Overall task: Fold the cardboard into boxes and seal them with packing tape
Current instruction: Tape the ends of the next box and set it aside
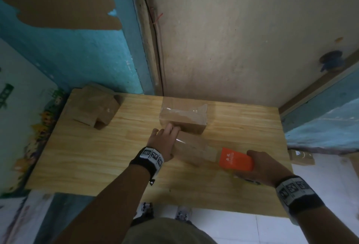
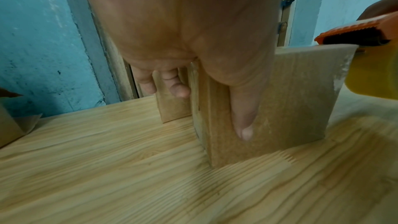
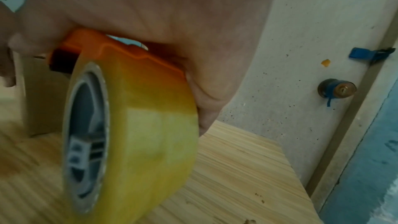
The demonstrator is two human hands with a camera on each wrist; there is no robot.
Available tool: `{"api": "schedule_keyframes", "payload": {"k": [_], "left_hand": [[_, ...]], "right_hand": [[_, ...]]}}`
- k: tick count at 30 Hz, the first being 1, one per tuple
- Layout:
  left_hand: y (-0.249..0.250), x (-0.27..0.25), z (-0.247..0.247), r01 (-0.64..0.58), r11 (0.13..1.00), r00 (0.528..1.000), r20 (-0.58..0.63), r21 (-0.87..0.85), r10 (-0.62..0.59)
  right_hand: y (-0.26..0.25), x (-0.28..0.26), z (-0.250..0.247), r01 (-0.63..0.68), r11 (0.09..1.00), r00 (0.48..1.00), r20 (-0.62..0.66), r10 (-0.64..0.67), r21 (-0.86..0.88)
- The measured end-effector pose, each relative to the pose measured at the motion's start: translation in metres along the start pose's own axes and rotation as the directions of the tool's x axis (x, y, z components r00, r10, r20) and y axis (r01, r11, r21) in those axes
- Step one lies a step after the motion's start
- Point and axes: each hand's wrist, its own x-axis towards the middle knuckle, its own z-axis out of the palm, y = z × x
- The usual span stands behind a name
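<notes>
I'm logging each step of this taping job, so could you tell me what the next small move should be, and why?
Probably pull the tape dispenser further right and tear the strip. The right hand grips it just past the near box, clear tape stretches from the box's top to it, and the left hand holds the box's left end steady.

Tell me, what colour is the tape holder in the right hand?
Orange, over a yellowish tape roll; the tape dispenser shows best in the right wrist view, gripped by the right hand.
</notes>
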Motion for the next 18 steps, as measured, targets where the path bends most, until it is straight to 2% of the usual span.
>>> {"api": "schedule_keyframes", "payload": {"k": [2,5,10,15,18], "left_hand": [[-0.001,0.001,0.0,0.001,1.0,1.0,-0.01,0.0,-0.001],[-0.002,0.002,0.003,0.004,1.0,1.0,-0.016,0.001,-0.004],[0.002,0.003,0.003,0.03,1.0,1.0,0.001,0.008,-0.03],[0.003,0.002,0.0,0.038,0.999,0.999,0.01,0.017,-0.038],[0.004,0.002,-0.001,0.042,0.999,0.999,0.013,0.027,-0.042]], "right_hand": [[0.003,0.002,0.003,0.016,0.997,0.999,-0.037,-0.019,-0.07],[0.009,0.001,0.007,0.027,0.997,0.997,-0.067,-0.032,-0.071],[0.027,-0.003,0.012,-0.044,0.996,0.998,-0.056,0.039,-0.084],[-0.015,0.017,0.015,-0.027,0.959,1.0,-0.007,0.026,-0.282],[-0.046,0.034,0.019,-0.055,0.936,0.998,0.013,0.063,-0.347]]}}
